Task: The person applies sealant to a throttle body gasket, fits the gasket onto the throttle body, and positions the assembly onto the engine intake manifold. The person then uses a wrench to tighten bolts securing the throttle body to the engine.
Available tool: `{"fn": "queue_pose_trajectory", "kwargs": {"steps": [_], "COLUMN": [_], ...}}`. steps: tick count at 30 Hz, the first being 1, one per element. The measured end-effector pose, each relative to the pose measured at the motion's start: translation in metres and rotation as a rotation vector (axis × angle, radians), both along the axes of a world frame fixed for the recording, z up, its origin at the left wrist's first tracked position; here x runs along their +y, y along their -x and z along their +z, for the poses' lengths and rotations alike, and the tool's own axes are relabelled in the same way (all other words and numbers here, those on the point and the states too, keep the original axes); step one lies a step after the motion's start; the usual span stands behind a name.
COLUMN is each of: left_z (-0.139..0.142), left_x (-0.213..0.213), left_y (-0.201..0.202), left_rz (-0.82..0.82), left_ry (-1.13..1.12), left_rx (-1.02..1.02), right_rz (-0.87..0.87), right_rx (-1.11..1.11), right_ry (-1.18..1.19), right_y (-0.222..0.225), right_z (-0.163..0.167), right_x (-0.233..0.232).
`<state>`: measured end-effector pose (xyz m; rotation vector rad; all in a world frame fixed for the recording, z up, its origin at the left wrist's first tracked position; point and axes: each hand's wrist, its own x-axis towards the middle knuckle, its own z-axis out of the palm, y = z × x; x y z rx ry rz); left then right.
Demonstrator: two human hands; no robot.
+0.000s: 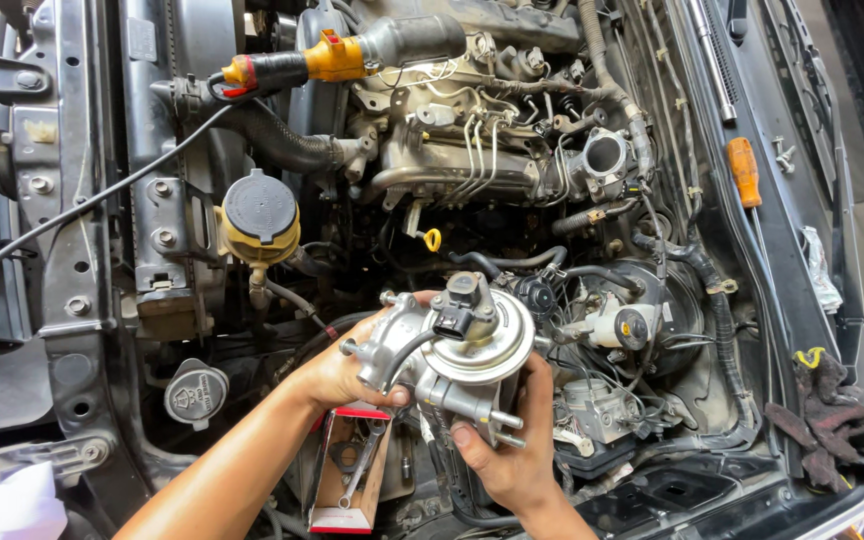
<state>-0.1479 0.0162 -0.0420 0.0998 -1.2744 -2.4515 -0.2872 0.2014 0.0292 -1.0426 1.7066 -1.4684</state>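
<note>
Over an open car engine bay (512, 150), both hands, left (337, 375) and right (512, 455), grip a silver metal valve assembly (457, 350) below the yellow dipstick loop (433, 239), apparently mid-fitting; aligning its studs seems next.

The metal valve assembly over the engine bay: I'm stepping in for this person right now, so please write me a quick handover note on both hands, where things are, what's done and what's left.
Left hand: grip on the left side of the metal valve assembly, by its pipe stubs.
Right hand: grip from below, near the two studs.
The assembly is held off the engine, above the open bay; its black connector faces up.
Below the hands: an opened gasket packet with a wrench lying on it.
An orange-handled screwdriver lies on the right edge of the bay, a dark rag lower down.
Done: the part is free in hand. Left: it is not mounted anywhere yet.
</note>
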Motion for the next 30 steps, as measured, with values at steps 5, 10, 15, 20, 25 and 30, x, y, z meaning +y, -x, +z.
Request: {"fn": "queue_pose_trajectory", "kwargs": {"steps": [5,10,15,20,25,30], "left_z": [-0.001,-0.006,-0.011,-0.016,-0.023,-0.026], "left_x": [0.000,0.000,0.000,0.001,0.003,0.003], "left_y": [-0.001,0.000,0.001,0.001,0.003,0.003], "left_rz": [-0.005,-0.013,-0.019,-0.019,-0.012,0.006], "left_ry": [-0.017,-0.043,-0.078,-0.123,-0.154,-0.108], "left_rx": [0.011,-0.003,-0.015,-0.030,-0.021,-0.007], "right_rz": [-0.013,-0.015,-0.002,0.011,0.032,0.041], "right_rx": [-0.036,-0.009,0.085,0.099,0.059,0.085], "right_ry": [-0.005,-0.019,-0.048,-0.057,-0.031,-0.010], "right_y": [0.000,0.001,0.004,0.006,0.004,0.003], "right_z": [-0.003,-0.004,-0.007,-0.009,-0.009,-0.009], "right_x": [0.000,0.000,0.002,0.004,0.005,0.003]}}
